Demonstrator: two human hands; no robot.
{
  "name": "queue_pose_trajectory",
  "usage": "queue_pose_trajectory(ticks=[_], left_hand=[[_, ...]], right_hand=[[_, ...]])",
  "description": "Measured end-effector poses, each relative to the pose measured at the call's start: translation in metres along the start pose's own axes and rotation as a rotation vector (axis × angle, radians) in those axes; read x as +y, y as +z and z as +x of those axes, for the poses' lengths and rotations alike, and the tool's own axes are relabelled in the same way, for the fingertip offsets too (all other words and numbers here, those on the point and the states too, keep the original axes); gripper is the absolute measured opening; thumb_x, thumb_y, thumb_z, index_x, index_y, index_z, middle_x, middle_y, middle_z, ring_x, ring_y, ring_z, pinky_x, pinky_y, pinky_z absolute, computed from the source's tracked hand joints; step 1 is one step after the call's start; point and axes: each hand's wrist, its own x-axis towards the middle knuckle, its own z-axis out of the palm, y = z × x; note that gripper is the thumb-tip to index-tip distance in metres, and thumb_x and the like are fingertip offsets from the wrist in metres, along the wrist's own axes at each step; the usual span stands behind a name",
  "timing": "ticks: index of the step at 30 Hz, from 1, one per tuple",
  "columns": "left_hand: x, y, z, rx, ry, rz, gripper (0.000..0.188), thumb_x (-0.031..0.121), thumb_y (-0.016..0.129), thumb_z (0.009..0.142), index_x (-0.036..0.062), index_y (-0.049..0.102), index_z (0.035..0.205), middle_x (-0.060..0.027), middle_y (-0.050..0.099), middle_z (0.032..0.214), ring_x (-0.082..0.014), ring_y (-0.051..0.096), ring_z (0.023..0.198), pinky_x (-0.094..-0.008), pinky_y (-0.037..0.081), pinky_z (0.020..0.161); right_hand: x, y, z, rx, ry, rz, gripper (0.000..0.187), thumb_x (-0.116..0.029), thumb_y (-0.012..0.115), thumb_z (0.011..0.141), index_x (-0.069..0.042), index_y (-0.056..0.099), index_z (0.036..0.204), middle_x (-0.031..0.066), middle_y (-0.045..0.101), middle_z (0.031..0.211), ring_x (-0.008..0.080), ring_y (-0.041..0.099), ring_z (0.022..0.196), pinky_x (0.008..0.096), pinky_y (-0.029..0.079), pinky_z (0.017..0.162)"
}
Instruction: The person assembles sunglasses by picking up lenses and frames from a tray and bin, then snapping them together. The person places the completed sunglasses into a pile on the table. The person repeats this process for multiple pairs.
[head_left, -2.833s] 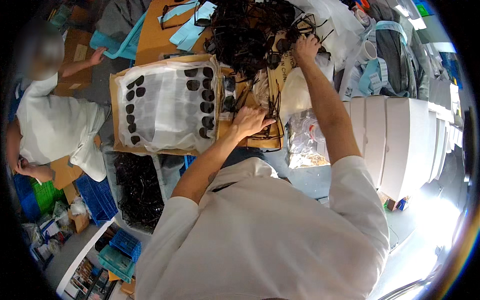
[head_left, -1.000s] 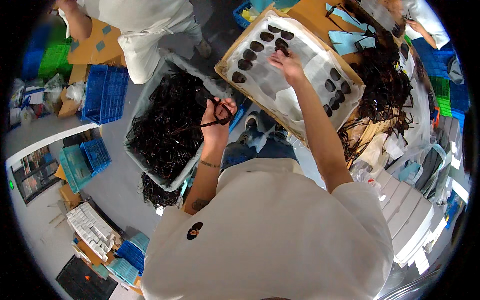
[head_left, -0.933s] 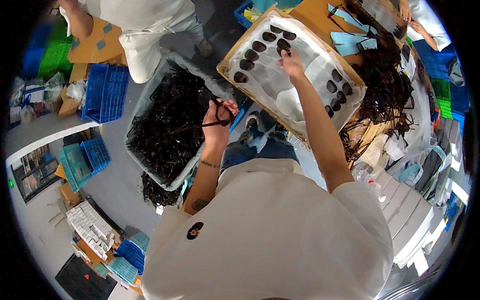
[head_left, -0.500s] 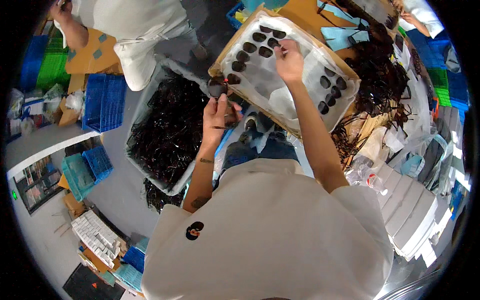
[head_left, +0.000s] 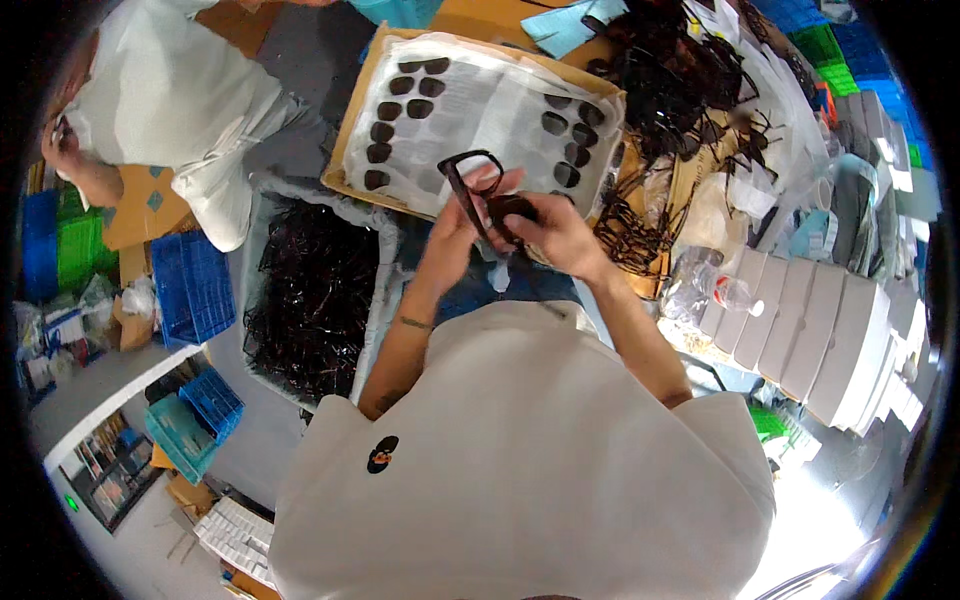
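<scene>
My left hand (head_left: 455, 240) is closed on a dark glasses frame (head_left: 466, 200), held up in front of my body over the near edge of a shallow cardboard box (head_left: 345, 142). One rim of the frame is see-through, with no dark lens in it. My right hand (head_left: 568, 238) pinches a dark lens (head_left: 512, 207) against the other rim; whether the lens sits in the rim cannot be made out. In the box, on white paper sheeting, dark lenses (head_left: 382, 131) lie in rows at the left, and more lenses (head_left: 577, 154) lie at the right.
A lined bin of dark frames (head_left: 312, 300) stands at my left. Loose dark frames (head_left: 690, 80) heap up beyond the box's right side. Grey-white boxes (head_left: 790, 320) and a plastic bottle (head_left: 735, 294) are at right. Another person (head_left: 180, 110) works at upper left.
My right hand has drawn back from the lenses in the box to the frame, now with a lens. My left hand has moved rightward with the frame. The view has shifted.
</scene>
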Motion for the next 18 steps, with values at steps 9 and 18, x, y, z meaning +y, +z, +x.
queue_pose_trajectory(ticks=[9,18], left_hand=[[-0.057,0.051,0.007,0.350,0.275,0.597,0.025,0.014,0.047,0.100,-0.0002,0.062,0.115,-0.0141,0.064,0.117,-0.0312,0.060,0.113,-0.0324,0.045,0.098],[-0.032,0.003,0.053,0.567,0.220,-0.518,0.026,0.030,0.045,0.105,0.0060,0.053,0.098,-0.0119,0.065,0.118,-0.0291,0.061,0.106,-0.0445,0.049,0.099]], right_hand=[[0.058,0.010,0.019,0.297,0.044,0.100,0.024,-0.009,0.065,0.091,0.004,0.064,0.111,0.0112,0.065,0.105,0.0144,0.061,0.088,0.0299,0.052,0.070],[0.053,-0.027,0.071,0.325,0.118,0.434,0.061,-0.033,0.061,0.095,0.004,0.046,0.141,0.0050,0.059,0.101,0.0171,0.052,0.089,0.0247,0.042,0.081]])
